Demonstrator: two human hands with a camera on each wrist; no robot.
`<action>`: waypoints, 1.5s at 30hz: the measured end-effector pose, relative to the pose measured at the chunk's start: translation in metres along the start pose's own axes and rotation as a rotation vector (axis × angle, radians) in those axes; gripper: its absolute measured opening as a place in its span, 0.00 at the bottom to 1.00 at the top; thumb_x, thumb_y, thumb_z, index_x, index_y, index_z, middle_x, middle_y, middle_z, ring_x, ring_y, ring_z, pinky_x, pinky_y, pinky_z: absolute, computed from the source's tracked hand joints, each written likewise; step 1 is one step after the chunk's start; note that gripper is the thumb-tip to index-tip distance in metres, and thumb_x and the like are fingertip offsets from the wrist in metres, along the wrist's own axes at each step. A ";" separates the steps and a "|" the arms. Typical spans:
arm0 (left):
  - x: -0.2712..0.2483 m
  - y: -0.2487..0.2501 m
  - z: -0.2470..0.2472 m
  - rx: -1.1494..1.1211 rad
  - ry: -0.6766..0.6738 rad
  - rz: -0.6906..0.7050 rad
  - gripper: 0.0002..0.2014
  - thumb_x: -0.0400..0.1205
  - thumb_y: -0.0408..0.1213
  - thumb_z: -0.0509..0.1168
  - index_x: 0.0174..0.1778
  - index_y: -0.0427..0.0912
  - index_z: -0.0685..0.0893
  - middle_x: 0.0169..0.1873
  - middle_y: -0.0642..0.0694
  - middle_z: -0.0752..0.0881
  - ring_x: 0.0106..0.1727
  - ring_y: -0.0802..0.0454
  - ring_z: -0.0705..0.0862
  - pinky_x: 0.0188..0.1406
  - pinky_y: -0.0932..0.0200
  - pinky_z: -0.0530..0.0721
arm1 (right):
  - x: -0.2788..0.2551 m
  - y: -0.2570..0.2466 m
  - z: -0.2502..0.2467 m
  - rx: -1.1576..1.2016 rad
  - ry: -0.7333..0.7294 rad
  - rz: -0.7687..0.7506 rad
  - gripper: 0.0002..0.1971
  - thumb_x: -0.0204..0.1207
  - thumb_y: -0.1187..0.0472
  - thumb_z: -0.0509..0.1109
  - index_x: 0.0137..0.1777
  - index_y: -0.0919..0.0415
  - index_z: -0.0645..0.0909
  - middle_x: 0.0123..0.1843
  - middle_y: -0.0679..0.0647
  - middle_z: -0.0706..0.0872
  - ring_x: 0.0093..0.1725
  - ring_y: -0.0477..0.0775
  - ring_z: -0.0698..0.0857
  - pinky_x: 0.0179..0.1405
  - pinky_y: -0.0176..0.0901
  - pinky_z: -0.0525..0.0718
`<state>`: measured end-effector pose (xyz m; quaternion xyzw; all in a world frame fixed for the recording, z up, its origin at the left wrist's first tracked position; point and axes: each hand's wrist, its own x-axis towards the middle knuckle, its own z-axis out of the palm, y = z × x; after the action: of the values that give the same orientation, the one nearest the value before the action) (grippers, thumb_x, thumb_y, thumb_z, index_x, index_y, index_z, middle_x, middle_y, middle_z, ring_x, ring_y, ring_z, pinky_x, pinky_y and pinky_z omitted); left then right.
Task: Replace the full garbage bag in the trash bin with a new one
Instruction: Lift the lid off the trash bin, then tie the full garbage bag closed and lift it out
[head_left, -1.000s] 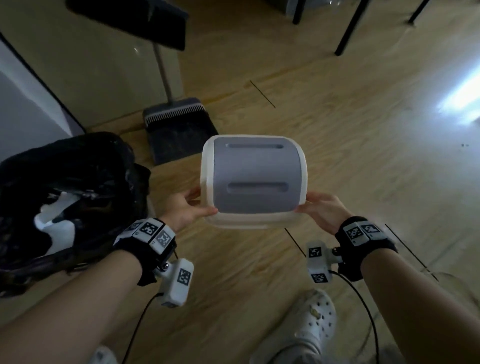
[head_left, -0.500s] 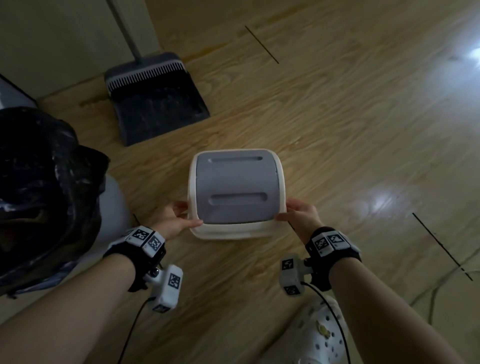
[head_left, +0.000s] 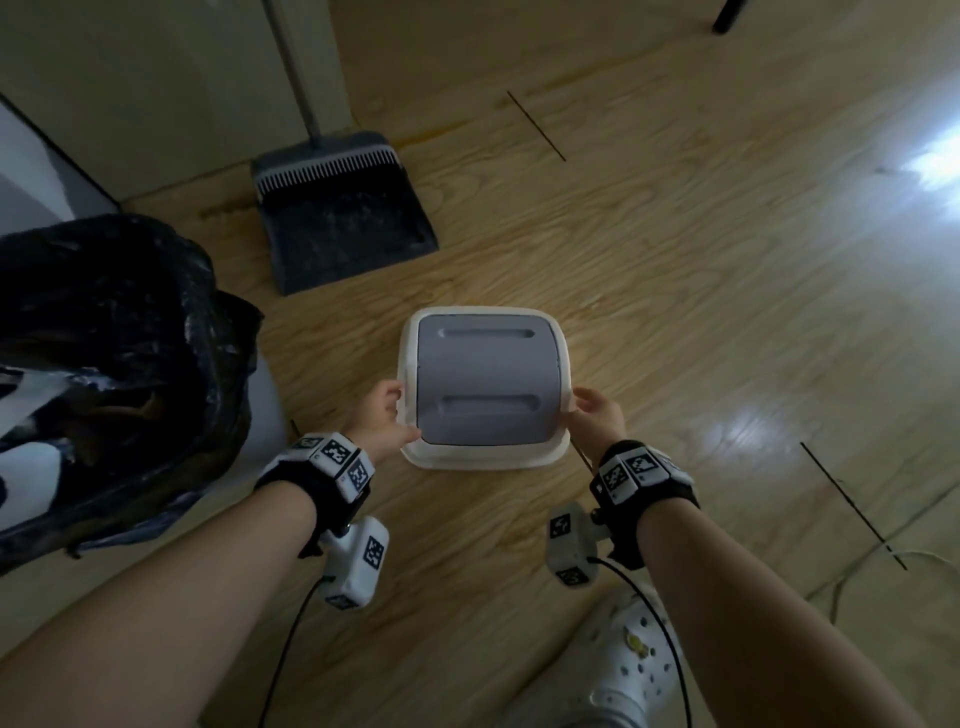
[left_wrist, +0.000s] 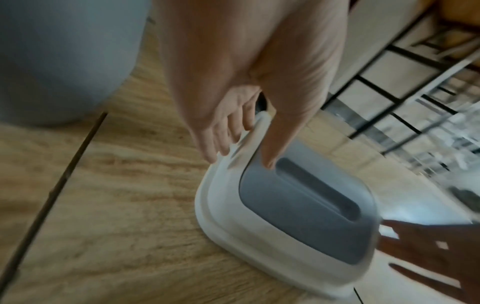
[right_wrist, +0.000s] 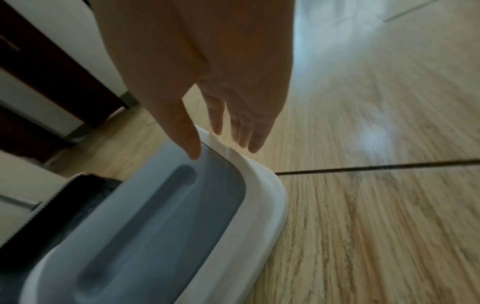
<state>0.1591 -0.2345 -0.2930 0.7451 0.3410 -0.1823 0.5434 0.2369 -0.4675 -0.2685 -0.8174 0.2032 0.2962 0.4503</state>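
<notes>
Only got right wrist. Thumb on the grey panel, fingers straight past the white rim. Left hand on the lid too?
Observer: Yes. The left hand holds the opposite edge of the lid, thumb on the grey panel, fingers against the rim.
Operator: Where's the bin?
Observer: Left of the lid. A black garbage bag sits in the bin, draped over its rim.
Operator: Feet?
Observer: One white clog shows at the bottom of the head view, apart from the lid.

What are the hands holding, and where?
The bin lid: the left hand pinches its left rim; the right hand, open, just touches the right rim.
</notes>
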 end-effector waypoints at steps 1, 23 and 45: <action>-0.009 0.005 -0.004 0.038 0.012 0.042 0.34 0.72 0.19 0.70 0.74 0.32 0.67 0.73 0.33 0.73 0.74 0.37 0.73 0.72 0.43 0.73 | -0.009 -0.007 -0.001 -0.032 0.004 -0.026 0.30 0.72 0.69 0.70 0.76 0.67 0.69 0.74 0.64 0.76 0.72 0.63 0.77 0.68 0.51 0.77; -0.268 0.011 -0.187 0.781 0.408 0.380 0.16 0.86 0.43 0.52 0.65 0.41 0.76 0.62 0.42 0.81 0.59 0.43 0.81 0.55 0.47 0.82 | -0.289 -0.129 0.094 -0.888 -0.157 -0.762 0.21 0.84 0.58 0.57 0.75 0.62 0.70 0.72 0.64 0.77 0.66 0.64 0.80 0.59 0.51 0.79; -0.256 -0.135 -0.262 0.487 0.335 0.094 0.19 0.84 0.40 0.52 0.71 0.40 0.71 0.64 0.38 0.81 0.61 0.40 0.81 0.55 0.51 0.80 | -0.305 -0.103 0.263 -1.063 -0.253 -1.135 0.21 0.80 0.63 0.62 0.73 0.58 0.72 0.72 0.57 0.74 0.69 0.61 0.75 0.67 0.53 0.75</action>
<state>-0.1410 -0.0448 -0.1311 0.8882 0.3374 -0.1082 0.2925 -0.0075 -0.1692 -0.1118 -0.8619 -0.4671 0.1692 0.1013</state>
